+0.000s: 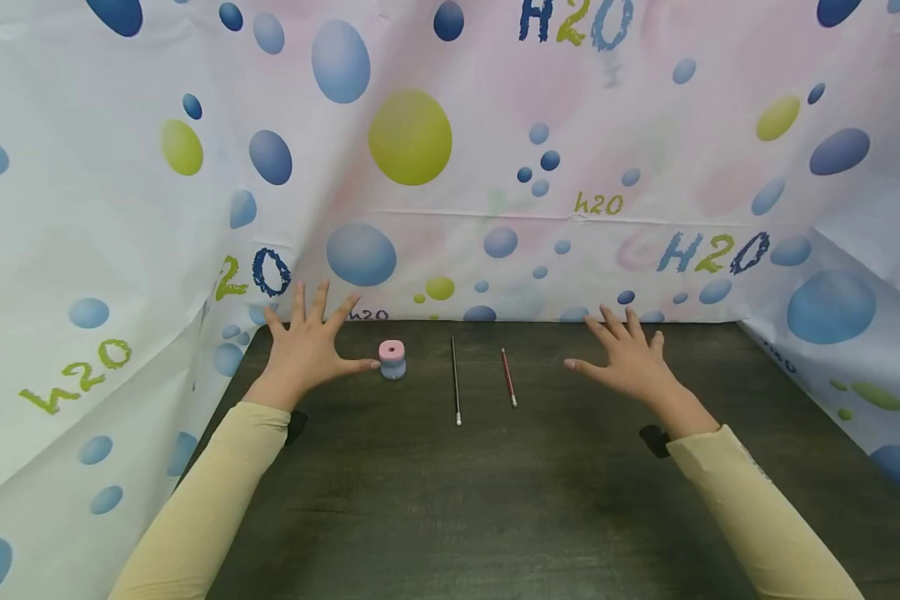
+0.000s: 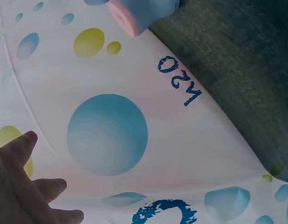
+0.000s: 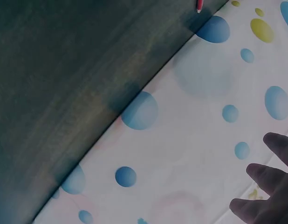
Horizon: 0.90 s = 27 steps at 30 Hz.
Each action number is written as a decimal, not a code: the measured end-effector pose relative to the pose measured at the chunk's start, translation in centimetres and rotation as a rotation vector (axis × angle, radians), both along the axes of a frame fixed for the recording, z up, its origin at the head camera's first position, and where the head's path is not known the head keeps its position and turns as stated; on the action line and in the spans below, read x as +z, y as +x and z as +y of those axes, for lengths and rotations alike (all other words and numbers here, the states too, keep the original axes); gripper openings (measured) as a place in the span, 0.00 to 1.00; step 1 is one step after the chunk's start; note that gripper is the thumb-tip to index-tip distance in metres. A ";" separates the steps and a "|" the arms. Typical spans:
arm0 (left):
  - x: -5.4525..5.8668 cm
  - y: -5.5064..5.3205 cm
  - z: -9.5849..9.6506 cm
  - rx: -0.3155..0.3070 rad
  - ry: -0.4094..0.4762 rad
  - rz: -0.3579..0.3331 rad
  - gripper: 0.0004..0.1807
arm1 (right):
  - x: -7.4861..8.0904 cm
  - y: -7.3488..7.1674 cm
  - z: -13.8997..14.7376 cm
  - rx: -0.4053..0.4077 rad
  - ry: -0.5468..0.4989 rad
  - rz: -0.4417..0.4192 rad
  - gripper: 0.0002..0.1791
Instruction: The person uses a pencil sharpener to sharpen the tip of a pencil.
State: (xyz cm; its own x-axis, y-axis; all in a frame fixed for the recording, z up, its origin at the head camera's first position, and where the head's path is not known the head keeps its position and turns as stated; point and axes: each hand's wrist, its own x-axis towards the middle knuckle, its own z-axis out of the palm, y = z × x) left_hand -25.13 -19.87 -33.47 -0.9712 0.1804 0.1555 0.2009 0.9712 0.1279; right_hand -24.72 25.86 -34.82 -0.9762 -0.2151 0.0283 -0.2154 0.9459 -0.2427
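Both hands are spread over the far part of the dark table, holding nothing. My left hand (image 1: 303, 354) has its fingers straight and its thumb tip right at the edge of a small pink-topped, blue-bodied pencil sharpener (image 1: 392, 367) with a dark hole in its top. That sharpener (image 2: 153, 13) also shows at the top of the left wrist view. A long dark pencil (image 1: 456, 383) and a shorter red pencil (image 1: 508, 379) lie side by side, their white ends toward me. Right of them is my right hand (image 1: 632, 358), thumb pointing toward the red pencil.
A white sheet (image 1: 487, 167) printed with blue and green dots and "H2O" lettering stands behind the table (image 1: 450, 500) and along its left and right sides. Yellow sleeves (image 1: 217, 500) cover the forearms.
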 end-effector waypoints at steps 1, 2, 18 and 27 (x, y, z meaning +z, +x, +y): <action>-0.1 0.0 -0.1 0.000 0.002 0.000 0.62 | -0.1 0.0 -0.1 -0.002 -0.003 0.003 0.54; -0.2 0.0 -0.1 0.000 0.003 0.001 0.61 | -0.3 0.0 -0.1 -0.004 -0.007 0.008 0.54; -1.8 -0.4 -0.5 0.000 0.009 0.021 0.61 | -2.2 0.0 -0.5 -0.003 -0.029 0.121 0.45; -2.4 -0.1 -0.3 0.014 0.023 0.009 0.57 | -2.9 0.1 -0.7 0.003 -0.059 0.188 0.39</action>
